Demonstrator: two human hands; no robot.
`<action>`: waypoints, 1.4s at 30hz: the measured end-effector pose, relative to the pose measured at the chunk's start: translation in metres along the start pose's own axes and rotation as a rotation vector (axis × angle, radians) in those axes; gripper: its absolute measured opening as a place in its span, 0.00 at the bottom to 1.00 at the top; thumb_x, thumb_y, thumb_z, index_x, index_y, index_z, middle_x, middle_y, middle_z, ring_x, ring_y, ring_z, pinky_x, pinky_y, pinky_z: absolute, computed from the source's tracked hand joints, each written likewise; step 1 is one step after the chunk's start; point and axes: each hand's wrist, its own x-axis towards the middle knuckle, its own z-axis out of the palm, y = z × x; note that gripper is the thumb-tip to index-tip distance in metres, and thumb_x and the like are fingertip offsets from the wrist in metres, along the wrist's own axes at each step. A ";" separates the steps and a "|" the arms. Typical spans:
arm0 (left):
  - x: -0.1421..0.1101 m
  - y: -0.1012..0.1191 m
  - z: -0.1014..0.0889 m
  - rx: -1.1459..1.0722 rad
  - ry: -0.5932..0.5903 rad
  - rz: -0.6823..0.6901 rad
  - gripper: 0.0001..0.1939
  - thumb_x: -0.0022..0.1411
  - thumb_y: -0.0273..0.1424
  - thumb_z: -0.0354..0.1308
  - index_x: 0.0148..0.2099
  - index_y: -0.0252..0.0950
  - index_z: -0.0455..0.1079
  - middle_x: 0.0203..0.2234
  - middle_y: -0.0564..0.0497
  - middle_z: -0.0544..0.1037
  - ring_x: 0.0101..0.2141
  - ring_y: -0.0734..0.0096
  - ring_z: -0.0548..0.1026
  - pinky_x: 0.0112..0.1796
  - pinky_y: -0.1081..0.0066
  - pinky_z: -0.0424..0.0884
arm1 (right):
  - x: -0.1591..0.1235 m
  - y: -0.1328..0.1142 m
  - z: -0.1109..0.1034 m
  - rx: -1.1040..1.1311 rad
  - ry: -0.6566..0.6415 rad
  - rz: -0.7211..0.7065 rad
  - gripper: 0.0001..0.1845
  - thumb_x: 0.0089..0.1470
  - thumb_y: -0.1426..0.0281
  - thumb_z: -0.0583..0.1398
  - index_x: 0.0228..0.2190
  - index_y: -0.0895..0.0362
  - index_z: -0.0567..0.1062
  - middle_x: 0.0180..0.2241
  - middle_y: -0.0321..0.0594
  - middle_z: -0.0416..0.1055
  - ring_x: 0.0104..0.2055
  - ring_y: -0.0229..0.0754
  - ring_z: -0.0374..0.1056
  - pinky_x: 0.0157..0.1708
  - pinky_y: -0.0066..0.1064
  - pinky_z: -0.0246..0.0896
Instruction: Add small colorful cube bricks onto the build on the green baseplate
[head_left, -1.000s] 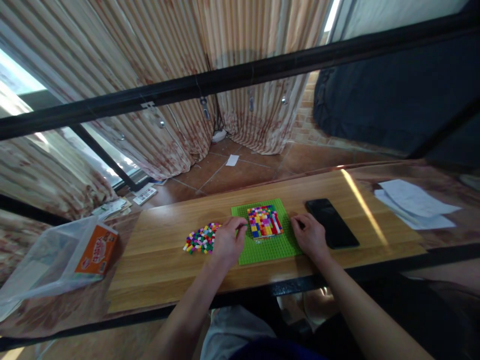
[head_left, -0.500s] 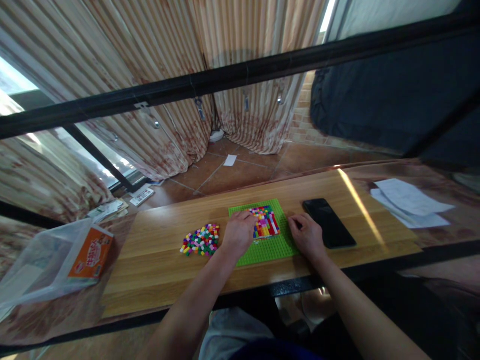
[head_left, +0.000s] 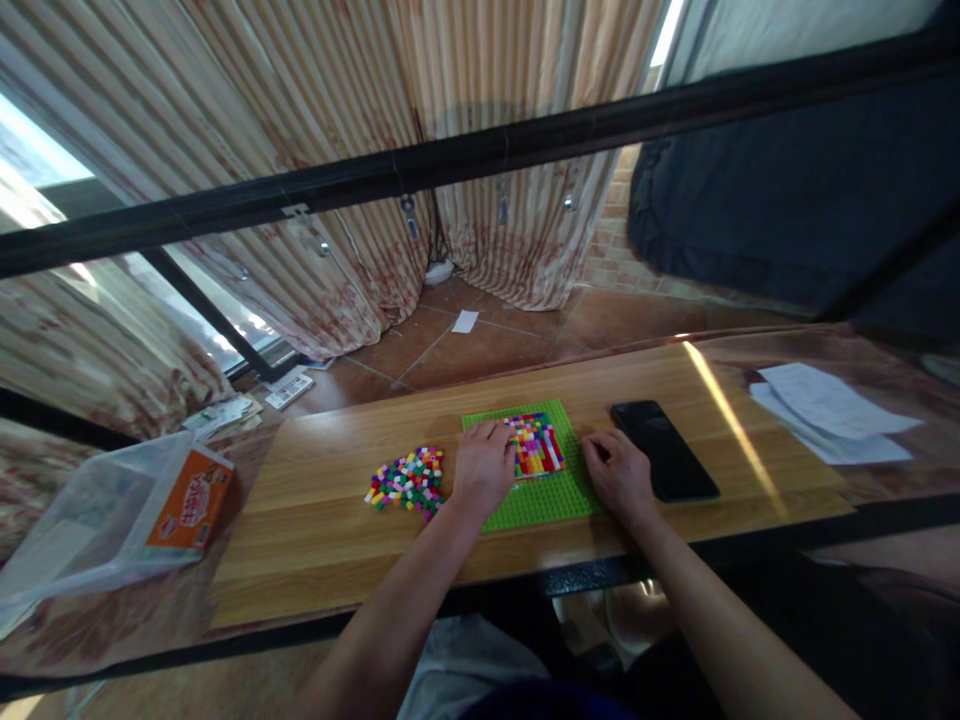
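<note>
A green studded baseplate (head_left: 541,503) lies on the wooden board, with a block of small multicoloured toy bricks (head_left: 541,445) set on it. My left hand (head_left: 484,468) rests over the plate's left side, its bent fingers together at the left edge of the brick block. Whatever is under those fingertips is hidden. Loosely curled, my right hand (head_left: 618,468) lies at the plate's right edge, beside the black phone (head_left: 664,450), and nothing shows in it. Left of the plate, close to my left wrist, is a loose pile of coloured bricks (head_left: 407,480).
The wooden board (head_left: 315,540) sits on a cloth-covered table. At far left stands a clear plastic bin (head_left: 105,510) with an orange label. White papers (head_left: 832,410) lie at the right. A dark metal bar (head_left: 465,155) crosses beyond the table, before curtains (head_left: 315,90).
The view has shifted slightly. My left fingers have moved a little toward me along the brick block's left edge. My right hand stays where it was, curled.
</note>
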 end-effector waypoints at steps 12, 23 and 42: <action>-0.043 -0.004 0.001 -0.212 0.186 -0.180 0.16 0.61 0.25 0.52 0.52 0.36 0.65 0.44 0.43 0.73 0.47 0.60 0.71 0.47 0.59 0.70 | 0.000 0.002 0.001 0.027 0.003 0.021 0.17 0.58 0.62 0.53 0.25 0.56 0.74 0.28 0.41 0.71 0.31 0.41 0.68 0.33 0.32 0.61; -0.134 -0.022 -0.010 -0.102 0.126 -0.129 0.17 0.62 0.27 0.50 0.54 0.39 0.66 0.45 0.44 0.75 0.48 0.60 0.73 0.49 0.58 0.72 | 0.008 -0.060 -0.013 0.197 -0.042 -0.081 0.12 0.58 0.62 0.55 0.34 0.54 0.77 0.33 0.42 0.73 0.32 0.41 0.69 0.33 0.32 0.65; -0.161 -0.077 -0.027 0.005 0.287 -0.236 0.11 0.64 0.28 0.50 0.46 0.38 0.71 0.41 0.46 0.77 0.46 0.63 0.74 0.48 0.62 0.73 | 0.010 -0.080 0.024 -0.137 -0.228 -0.378 0.12 0.61 0.69 0.53 0.35 0.53 0.77 0.37 0.42 0.73 0.40 0.44 0.67 0.42 0.36 0.62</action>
